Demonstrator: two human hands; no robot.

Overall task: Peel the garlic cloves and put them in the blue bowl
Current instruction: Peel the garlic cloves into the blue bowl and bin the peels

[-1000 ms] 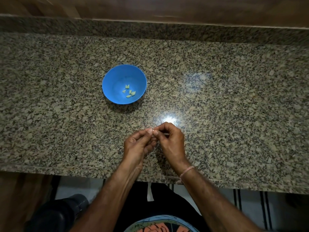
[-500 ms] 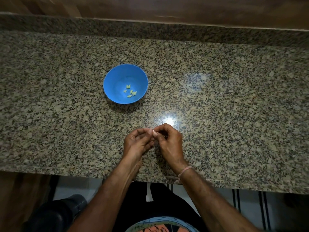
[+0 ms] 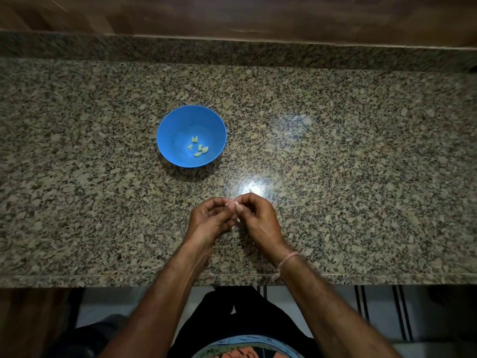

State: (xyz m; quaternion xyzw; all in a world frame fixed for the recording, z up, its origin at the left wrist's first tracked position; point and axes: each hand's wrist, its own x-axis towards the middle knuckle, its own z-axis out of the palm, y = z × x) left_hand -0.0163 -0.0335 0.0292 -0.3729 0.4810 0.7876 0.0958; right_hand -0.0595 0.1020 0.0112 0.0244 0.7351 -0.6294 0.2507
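The blue bowl (image 3: 175,125) lies at about eleven o'clock from the joined hands, up the counter and to the left, so the left hand (image 3: 209,220) is slightly nearer for a drop. Both hands meet over the near middle of the granite countertop (image 3: 361,177). Their fingers are curled, and the left hand and right hand (image 3: 260,218) pinch one small pale garlic clove (image 3: 231,203) at the fingertips. It is mostly hidden, so its long axis cannot be told. The bowl is round, smooth and deep-walled, likely plastic. It holds a handful of peeled cloves (image 3: 198,148), glossy yellowish crescents, clustered toward its five o'clock side. The stone is speckled and polished, with lamp glare at twelve o'clock, just beyond the fingertips.
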